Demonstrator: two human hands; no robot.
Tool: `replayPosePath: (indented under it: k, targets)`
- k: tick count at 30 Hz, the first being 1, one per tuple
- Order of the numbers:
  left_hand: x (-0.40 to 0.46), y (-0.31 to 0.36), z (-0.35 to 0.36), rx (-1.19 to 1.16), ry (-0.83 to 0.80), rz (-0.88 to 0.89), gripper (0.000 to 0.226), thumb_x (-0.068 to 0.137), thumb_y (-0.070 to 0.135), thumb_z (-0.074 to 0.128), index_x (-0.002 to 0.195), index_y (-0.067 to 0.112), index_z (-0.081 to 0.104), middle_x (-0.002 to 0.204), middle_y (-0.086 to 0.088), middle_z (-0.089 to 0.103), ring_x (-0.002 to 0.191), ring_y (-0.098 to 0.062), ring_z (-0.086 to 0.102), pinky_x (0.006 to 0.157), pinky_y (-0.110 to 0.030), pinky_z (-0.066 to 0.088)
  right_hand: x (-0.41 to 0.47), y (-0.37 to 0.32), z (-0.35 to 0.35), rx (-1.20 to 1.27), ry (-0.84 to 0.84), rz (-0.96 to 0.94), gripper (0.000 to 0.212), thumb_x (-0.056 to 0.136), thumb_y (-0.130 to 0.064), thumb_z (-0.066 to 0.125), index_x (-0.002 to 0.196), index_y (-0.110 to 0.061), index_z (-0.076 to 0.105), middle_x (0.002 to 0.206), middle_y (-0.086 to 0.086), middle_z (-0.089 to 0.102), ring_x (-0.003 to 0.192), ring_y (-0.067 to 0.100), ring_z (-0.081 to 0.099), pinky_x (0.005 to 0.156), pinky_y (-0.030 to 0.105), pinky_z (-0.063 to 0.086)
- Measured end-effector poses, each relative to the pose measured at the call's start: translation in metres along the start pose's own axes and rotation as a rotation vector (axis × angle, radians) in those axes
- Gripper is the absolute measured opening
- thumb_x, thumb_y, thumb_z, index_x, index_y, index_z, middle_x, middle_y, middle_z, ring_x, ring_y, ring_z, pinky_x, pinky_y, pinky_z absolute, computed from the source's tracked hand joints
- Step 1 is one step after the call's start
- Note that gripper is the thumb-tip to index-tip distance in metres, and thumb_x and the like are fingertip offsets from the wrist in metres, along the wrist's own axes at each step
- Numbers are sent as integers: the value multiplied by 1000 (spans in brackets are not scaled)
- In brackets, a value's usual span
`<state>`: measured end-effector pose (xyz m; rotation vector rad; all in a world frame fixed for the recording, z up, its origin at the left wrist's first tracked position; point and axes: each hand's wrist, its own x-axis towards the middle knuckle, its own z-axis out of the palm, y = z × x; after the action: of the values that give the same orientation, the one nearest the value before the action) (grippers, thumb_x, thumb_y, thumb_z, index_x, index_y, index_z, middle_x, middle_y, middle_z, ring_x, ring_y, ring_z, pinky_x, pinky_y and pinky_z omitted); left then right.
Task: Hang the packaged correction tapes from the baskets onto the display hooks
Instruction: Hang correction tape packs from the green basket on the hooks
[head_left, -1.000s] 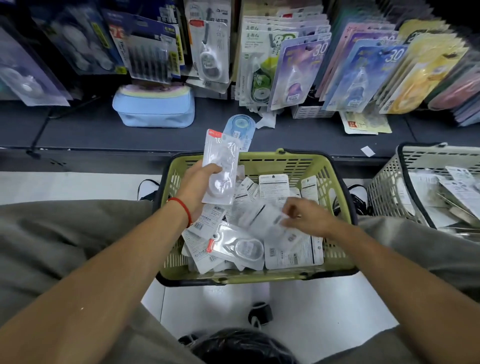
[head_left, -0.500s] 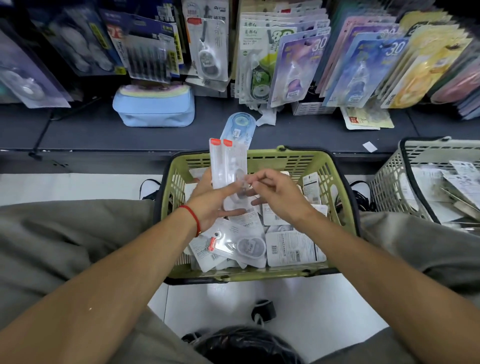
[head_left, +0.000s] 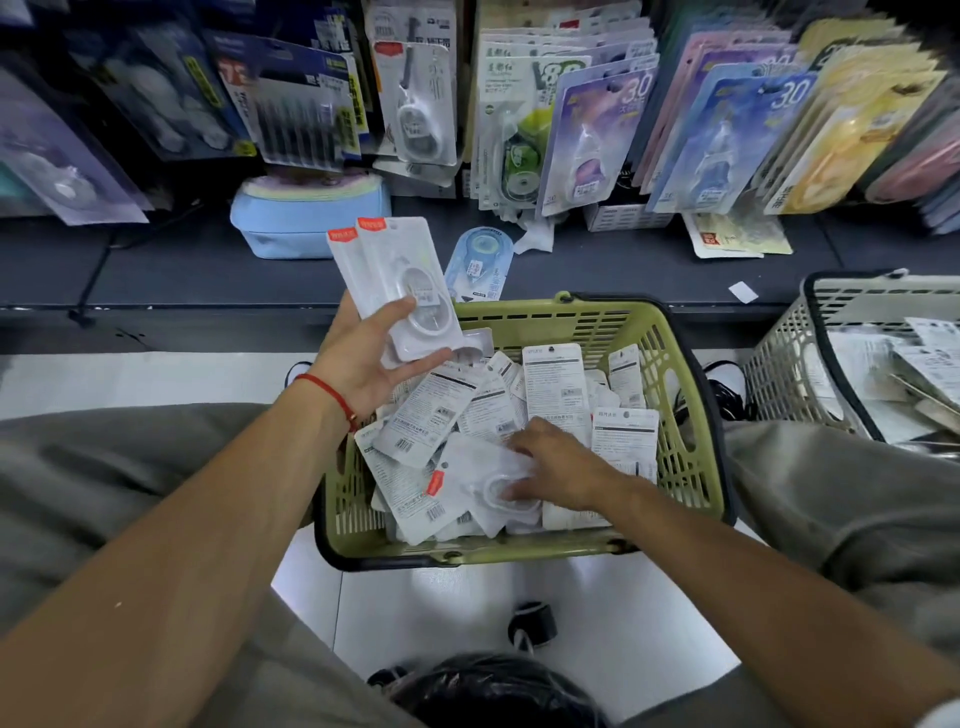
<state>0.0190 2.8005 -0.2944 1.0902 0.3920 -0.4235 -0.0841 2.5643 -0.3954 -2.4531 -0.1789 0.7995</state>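
Correction tape packets (head_left: 498, 415) fill the green basket (head_left: 675, 395) on the floor between my knees, most of them lying back side up with barcodes showing. My left hand (head_left: 363, 364) is raised over the basket's far left corner, thumb and fingers pinching two white packets with orange tabs (head_left: 395, 280), one stacked on the other, tabs pointing up toward the shelf. My right hand (head_left: 556, 462) is down inside the basket, palm down, fingers lying on a clear-fronted packet (head_left: 483, 478) that rests on top of the pile; I cannot tell whether the fingers have closed on it or only touch it. The two hands are well apart. A red cord bracelet (head_left: 332, 395) circles my left wrist. Beyond the basket, a blue tape packet (head_left: 480, 260) lies flat on the dark shelf (head_left: 208, 270), near a pale blue pouch (head_left: 306, 218). Above it, rows of hanging carded packages (head_left: 597, 135) crowd the display. A white basket (head_left: 789, 364) holding more packets stands to the right.
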Motion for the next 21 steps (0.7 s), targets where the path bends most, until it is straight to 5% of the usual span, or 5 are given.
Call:
replayPosePath:
  k: [3,9,12,15,21]
  targets:
    - [1,-1,-5,26,33,38,50,98,6,69,139,32,56,141,-6,64,121,-39,67,89,-67,58,-2,11,-20,296,81,47,39,88,-44,82,111,-23,59,109,-4,62,95,20,62,71,28,50]
    - [-4,-24,-1,229,36,15,50,96,9,71,137,34,57,135,-4,67,116,-36,69,85,-65,60,1,3,-55,957,320,96,29,98,-27,73,124,-20,63,116,2,77,109,22,74,88,39,59]
    - [-7,-38,7,241,-44,18,50,96,8,73,137,31,58,132,-1,71,115,-33,72,82,-65,61,8,-19,-57,1010,463,108,26,97,-30,75,121,-23,67,112,-3,79,105,16,75,93,41,60]
    - [-8,-39,8,240,-91,11,51,96,8,71,138,33,57,130,0,72,113,-30,74,81,-61,62,9,-34,-57,1128,395,41,25,100,-27,72,123,-18,70,112,5,80,109,26,74,98,46,59]
    - [-12,-40,4,235,-313,-62,54,97,17,72,145,34,52,136,-4,70,119,-30,71,85,-55,61,13,-54,-51,879,557,20,36,97,-48,70,116,-17,69,104,-6,76,96,9,72,85,35,62]
